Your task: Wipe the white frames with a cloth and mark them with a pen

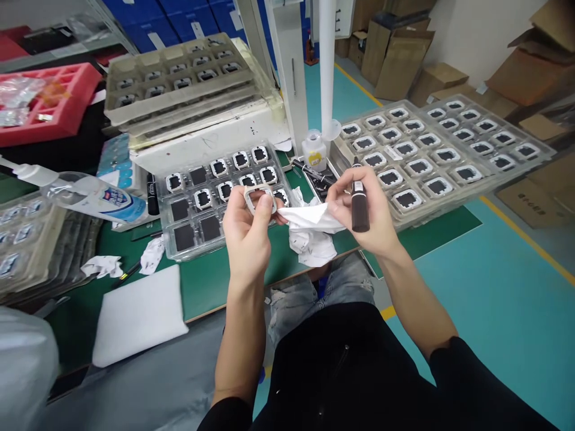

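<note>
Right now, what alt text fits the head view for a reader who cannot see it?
The left hand pinches a square frame while the right hand holds a white cloth and a dark bottle. Behind them on the green mat sit trays of similar frames.

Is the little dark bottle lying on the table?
No, the dark bottle is held upright in the right hand, which also pinches a white cloth, above the green table.
</note>
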The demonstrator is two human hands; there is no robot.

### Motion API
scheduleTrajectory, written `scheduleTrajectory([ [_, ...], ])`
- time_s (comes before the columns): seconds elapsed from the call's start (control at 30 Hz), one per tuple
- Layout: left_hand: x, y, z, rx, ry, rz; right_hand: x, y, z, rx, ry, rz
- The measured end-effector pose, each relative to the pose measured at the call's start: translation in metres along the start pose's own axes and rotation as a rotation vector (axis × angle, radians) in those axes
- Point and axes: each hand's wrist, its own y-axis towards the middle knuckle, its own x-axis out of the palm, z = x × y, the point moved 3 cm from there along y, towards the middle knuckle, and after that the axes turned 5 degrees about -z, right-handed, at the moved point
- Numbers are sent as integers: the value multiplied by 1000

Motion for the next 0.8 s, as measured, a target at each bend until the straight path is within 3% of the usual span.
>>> scheduleTrajectory([
  [0.17, 2, -5, 9, 94, 66, -42, 4, -3, 1, 47, -86, -125],
  [0.27, 8, -20, 15, 227, 238, -101, 5, -6, 5, 39, -247, -26],
  [0.33, 14, -34, 16, 396, 302, -205, 6, -10, 9, -20, -327, 81],
  [0.47, 26, -57, 4, 671, 412, -354, 6, -19, 21, -162, -311, 179],
  [0.57, 26, -65, -9, 711, 421, -301, 6, -23, 25, -300, -215, 115],
  [0.63, 23, -69, -16, 703, 395, -186, 5, -24, 25, -378, -212, 86],
  [0.73, 19, -74, -21, 587, 373, 31, 4, -24, 23, -440, -257, 101],
  [0.8, 22, -75, -23, 471, 350, 91, 4, -24, 22, -449, -274, 137],
])
